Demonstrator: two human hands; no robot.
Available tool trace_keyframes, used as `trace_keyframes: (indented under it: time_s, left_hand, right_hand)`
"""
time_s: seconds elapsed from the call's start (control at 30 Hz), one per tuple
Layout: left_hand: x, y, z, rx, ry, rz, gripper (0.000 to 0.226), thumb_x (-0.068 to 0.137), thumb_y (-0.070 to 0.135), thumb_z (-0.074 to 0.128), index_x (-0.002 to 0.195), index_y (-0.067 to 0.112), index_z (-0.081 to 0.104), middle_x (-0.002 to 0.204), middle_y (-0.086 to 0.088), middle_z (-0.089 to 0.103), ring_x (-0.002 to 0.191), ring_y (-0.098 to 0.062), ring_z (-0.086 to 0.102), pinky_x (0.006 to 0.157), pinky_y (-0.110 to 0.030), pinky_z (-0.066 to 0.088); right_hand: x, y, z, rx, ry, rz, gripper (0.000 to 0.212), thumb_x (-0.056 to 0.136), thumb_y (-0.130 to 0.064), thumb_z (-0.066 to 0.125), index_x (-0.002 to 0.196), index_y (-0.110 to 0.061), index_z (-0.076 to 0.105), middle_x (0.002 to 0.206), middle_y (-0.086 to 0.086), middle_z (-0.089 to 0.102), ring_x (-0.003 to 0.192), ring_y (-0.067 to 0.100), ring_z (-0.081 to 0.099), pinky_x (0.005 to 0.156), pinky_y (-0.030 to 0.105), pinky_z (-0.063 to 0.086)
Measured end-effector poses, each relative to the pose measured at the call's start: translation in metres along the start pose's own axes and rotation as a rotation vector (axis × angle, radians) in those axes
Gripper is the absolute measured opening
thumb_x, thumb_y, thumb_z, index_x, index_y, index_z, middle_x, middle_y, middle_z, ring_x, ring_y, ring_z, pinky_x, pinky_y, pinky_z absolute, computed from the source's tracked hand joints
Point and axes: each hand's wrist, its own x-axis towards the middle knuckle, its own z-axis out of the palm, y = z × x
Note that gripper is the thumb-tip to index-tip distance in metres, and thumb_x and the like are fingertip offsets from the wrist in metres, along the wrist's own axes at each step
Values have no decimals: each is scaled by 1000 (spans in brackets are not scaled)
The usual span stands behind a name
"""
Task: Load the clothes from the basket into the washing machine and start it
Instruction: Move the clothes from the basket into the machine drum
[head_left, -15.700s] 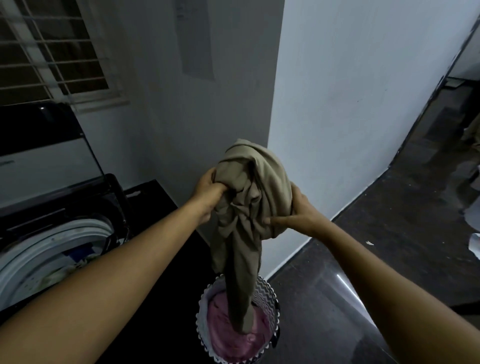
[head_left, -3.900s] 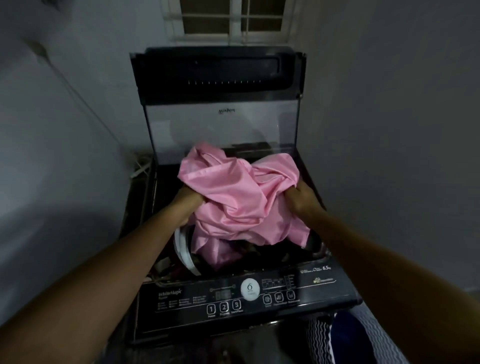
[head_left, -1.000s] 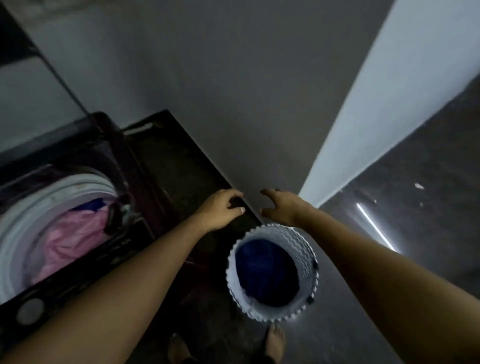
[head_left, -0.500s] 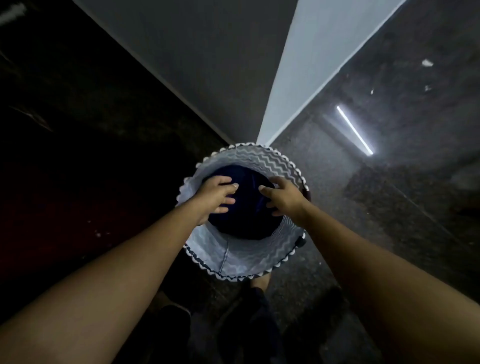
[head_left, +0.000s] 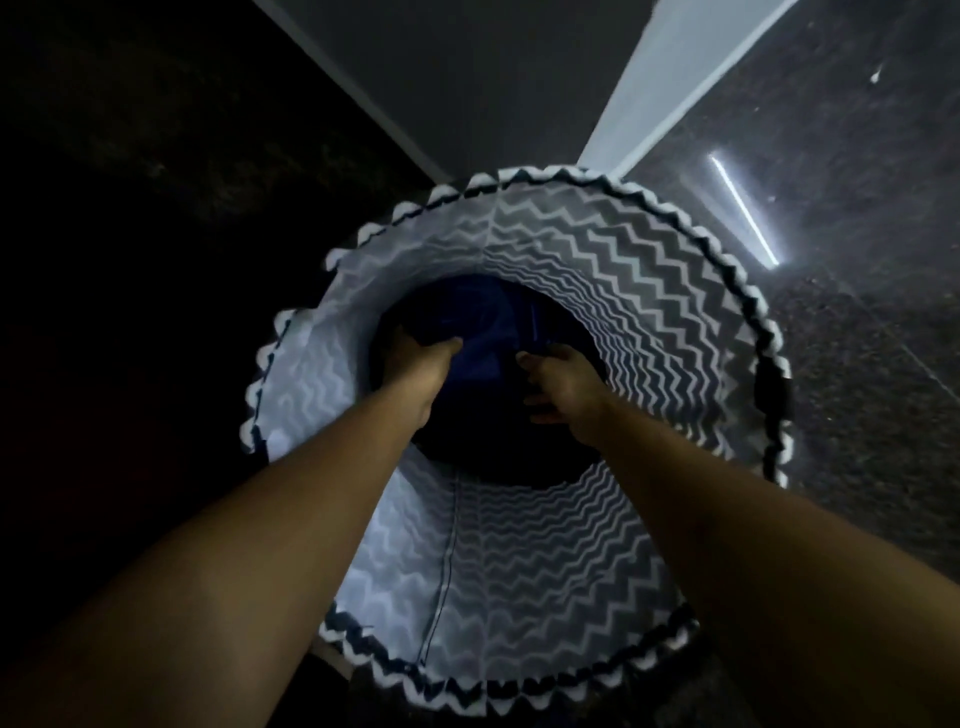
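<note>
Dark speckled floor (head_left: 857, 467); basket (head_left: 649, 270) stands on it.

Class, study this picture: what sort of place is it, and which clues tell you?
Probably a dim laundry corner of a home: a zigzag fabric basket with blue cloth at its bottom stands on a polished stone floor, close to a plain wall corner.

Dim room. Beyond the fingers (head_left: 527, 358), up-frame, is a grey wall (head_left: 493, 93) in shadow. Just right of it is a paler, brighter wall face (head_left: 675, 67); the two meet at an outer corner. Right of the fingers is a dark speckled floor (head_left: 857, 364), glossy, with a thin bright light reflection (head_left: 743, 208) and a small white speck (head_left: 875, 77) farther up. A faint joint line crosses the floor. Left of the fingers is a near-black area (head_left: 130, 208), too dark to tell detail.
</note>
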Motion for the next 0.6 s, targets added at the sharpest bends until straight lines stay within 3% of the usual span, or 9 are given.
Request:
trace_keyframes:
  time_s: [0.1, 0.23, 0.3, 0.4, 0.43, 0.5, 0.6]
  left_hand:
    - [15, -13, 6, -172, -59, -148, 82, 86, 33, 76, 154, 18, 33, 149, -7, 50, 126, -27, 55, 87, -37, 57]
    - [16, -26, 12, -60, -117, -113, 52, 92, 24, 70, 140, 13, 53, 130, -10, 64, 105, -27, 64, 69, -27, 54]
    - [0, -26, 17, -39, -158, -62, 38, 93, 28, 69, 129, 18, 61, 122, -7, 69, 96, -24, 66, 70, -29, 56]
    - [-33, -22, 22, 129, -264, 154, 15, 90, 37, 71, 102, 27, 69, 109, -5, 75, 90, -20, 71, 81, -34, 59]
    - [-43, -23, 22, 259, -317, 262, 17, 88, 40, 71, 98, 26, 71, 103, -2, 75, 90, -18, 70, 81, -33, 58]
    - [-60, -22, 19, 434, -411, 402, 22, 85, 45, 72, 97, 27, 73, 97, 6, 74, 89, -10, 68, 76, -27, 54]
    - [-73, -20, 7, 359, -444, 425, 21, 87, 47, 68, 78, 29, 71, 65, 12, 66, 62, 1, 60, 57, -22, 45]
  right_hand:
    - [18, 7, 12, 45, -31, 27, 68, 95, -47, 64, 152, -28, 33, 112, -2, 62, 91, 20, 62, 65, 36, 53]
    - [29, 13, 24, 176, -80, 88, 81, 80, -69, 69, 147, -32, 43, 132, 2, 63, 107, 27, 65, 80, 44, 58]
    - [28, 13, 25, 290, -100, 115, 92, 70, -76, 71, 147, -32, 46, 136, 5, 62, 114, 32, 63, 90, 54, 56]
    - [24, 9, 17, 453, -70, 142, 111, 66, -69, 80, 156, -26, 33, 149, 15, 50, 127, 40, 56, 103, 59, 47]
    - [21, 6, 14, 466, -30, 146, 109, 71, -62, 79, 159, -22, 28, 151, 17, 47, 129, 40, 54, 103, 55, 48]
    - [10, 3, 5, 385, 55, 130, 86, 89, -42, 70, 158, -15, 28, 152, 18, 46, 129, 39, 53, 92, 44, 52]
    - [2, 11, -11, 324, 167, 82, 46, 102, -13, 51, 145, 2, 44, 143, 25, 54, 126, 41, 57, 68, 28, 54]
